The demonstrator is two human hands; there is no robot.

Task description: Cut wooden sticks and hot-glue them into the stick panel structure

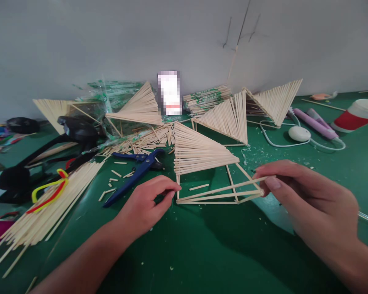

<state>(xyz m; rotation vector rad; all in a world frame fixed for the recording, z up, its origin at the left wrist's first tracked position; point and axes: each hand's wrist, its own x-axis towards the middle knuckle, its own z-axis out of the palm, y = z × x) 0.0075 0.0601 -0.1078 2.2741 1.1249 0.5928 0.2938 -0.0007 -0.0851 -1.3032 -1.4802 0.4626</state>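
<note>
Pinches a thin stick (239, 184) with the right hand (313, 204) across the stick frame (205, 155) between both hands; nips that frame's edge with the left hand (150, 200); seems partly done, slatted on the far face, mostly bare nearer the hands.

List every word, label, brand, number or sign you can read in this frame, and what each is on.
None can be read.
Clear wrappers: green print, too blurred.
Wrapped stick bundle: green print, too blurred.
Phone screen: pixelated, unreadable.
Cup: no legible lettering on its red band.
Stick frame: no lettering visible.
</note>
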